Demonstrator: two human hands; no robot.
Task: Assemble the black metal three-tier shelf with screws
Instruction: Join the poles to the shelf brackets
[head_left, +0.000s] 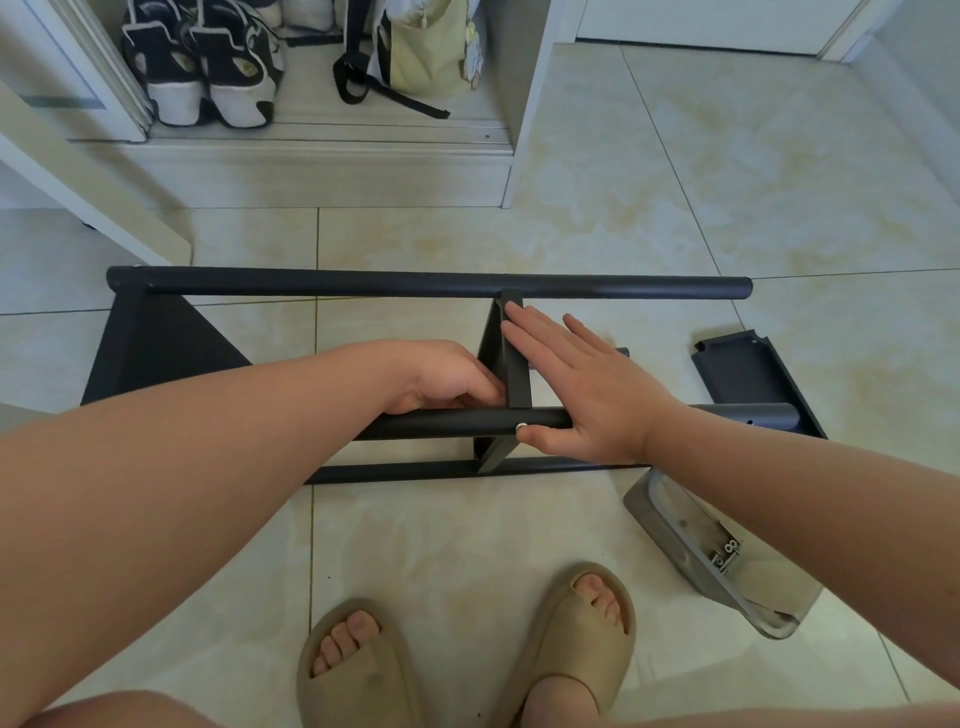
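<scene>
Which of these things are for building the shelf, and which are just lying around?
For the shelf: black poles, upright shelf panel, silver screw, loose panel on the floor, grey tray of spare screws.
Just lying around: sneakers, yellow-green bag.

No readable text, label or number anywhere.

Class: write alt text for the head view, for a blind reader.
Two hands steady a black shelf frame lying on a tiled floor: the left hand grips its middle panel, the right hand lies flat against the other side, thumb by a screw in the near tube. A grey tray of screws sits to the right.
</scene>
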